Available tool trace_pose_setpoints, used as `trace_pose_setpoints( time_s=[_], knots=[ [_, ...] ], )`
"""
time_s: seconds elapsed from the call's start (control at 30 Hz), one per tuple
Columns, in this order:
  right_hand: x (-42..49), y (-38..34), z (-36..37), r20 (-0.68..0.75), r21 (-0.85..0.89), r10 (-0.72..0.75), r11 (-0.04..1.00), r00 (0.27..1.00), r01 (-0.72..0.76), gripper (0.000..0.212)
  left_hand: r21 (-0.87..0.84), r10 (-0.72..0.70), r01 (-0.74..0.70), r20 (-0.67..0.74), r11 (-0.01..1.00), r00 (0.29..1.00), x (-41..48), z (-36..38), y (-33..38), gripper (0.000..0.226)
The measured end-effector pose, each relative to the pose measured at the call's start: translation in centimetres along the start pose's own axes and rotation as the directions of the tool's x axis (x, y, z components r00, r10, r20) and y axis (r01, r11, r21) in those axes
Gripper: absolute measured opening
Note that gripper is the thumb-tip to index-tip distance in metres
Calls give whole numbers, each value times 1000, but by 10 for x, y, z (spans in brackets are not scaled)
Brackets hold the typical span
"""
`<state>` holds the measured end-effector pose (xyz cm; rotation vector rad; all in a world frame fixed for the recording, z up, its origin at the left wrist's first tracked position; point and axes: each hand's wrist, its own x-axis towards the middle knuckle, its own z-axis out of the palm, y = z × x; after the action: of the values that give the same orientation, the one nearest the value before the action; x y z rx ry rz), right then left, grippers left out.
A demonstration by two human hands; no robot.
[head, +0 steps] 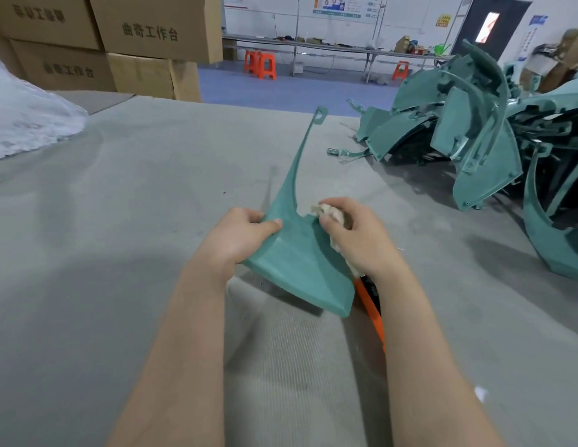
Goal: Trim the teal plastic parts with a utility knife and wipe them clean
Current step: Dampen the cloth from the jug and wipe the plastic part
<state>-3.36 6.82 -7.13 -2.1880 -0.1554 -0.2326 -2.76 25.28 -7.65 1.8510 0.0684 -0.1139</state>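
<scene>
A teal plastic part (300,266), broad at the near end and tapering to a long thin arm with a looped tip, is held above the grey table. My left hand (241,235) grips its left edge, thumb on top. My right hand (352,237) holds a wad of beige cloth (326,211) against the part's right edge. An orange utility knife (370,304) lies on the table beneath my right wrist, partly hidden by the part and my forearm.
A heap of teal plastic parts (481,150) fills the table's right side, with small offcuts (341,153) beside it. Clear plastic sheeting (23,124) lies at the far left. Cardboard boxes (126,40) stand behind the grey table (136,204). Orange stools and a workbench are farther back.
</scene>
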Motion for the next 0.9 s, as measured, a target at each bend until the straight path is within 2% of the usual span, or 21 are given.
trace_pose_setpoints(
  time_s=[0.07,0.1,0.2,0.27,0.37,0.43,0.47,0.53,0.6,0.67,0.73,0.83,0.9],
  knots=[
    [0,2,1,92,22,13,1000,996,-15,31,-32,-5,5,6,999,1000,0,-1,0,14],
    [0,3,2,82,54,18,998,996,-22,31,-77,-15,15,-1,997,1000,0,0,1,16],
    [3,4,4,-114,43,49,998,992,-44,27,-379,-86,67,-33,923,996,-1,0,7,28],
    [4,6,7,-268,63,91,995,959,-77,26,-554,-68,79,41,829,997,-3,1,12,33],
    [5,6,12,-382,125,160,985,910,-120,21,-579,11,90,169,810,986,-9,17,16,41],
    [6,7,13,-387,168,189,977,903,-132,13,-597,10,86,155,797,988,-10,29,17,25],
    [7,8,12,-387,180,190,975,902,-128,16,-613,-12,86,124,785,992,-10,32,17,16],
    [7,8,10,-388,193,194,973,901,-126,21,-632,-39,87,90,770,995,-9,31,16,12],
    [6,8,6,-434,202,217,969,875,-141,23,-635,-8,47,64,771,998,-6,26,13,13],
    [4,7,1,-520,279,267,951,811,-134,26,-632,51,-35,7,774,999,-5,21,13,14],
    [2,1,-2,-572,374,267,926,776,-43,33,-580,104,-129,-76,805,992,-6,18,14,15],
    [-3,-18,6,-523,407,115,904,845,129,43,-339,194,-255,-205,905,959,-7,17,15,13],
    [-6,-28,13,-488,320,-25,925,873,205,44,-137,304,-341,-236,930,923,-8,18,16,11]
  ],
)
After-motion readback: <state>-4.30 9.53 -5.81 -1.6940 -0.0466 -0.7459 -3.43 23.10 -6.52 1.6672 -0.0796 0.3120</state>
